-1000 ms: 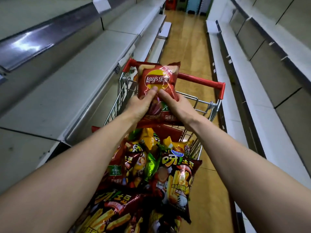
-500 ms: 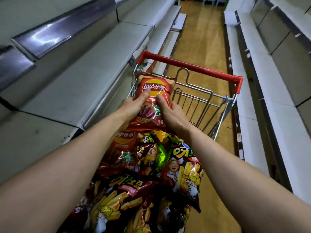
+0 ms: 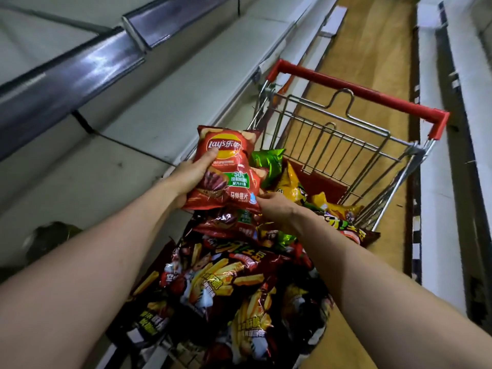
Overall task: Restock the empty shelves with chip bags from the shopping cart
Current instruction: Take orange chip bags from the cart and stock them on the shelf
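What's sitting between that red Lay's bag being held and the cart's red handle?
In the head view, just the cart's wire grid, bare of bags, separates the Lay's bag from the red handle; a green bag pokes up beside it.

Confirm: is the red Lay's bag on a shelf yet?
No, the left hand grips the red Lay's bag above the pile in the shopping cart, with the right hand at its lower corner.

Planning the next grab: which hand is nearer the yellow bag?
Right. The right hand lies next to the yellow bag; the left hand grips the Lay's bag farther left.
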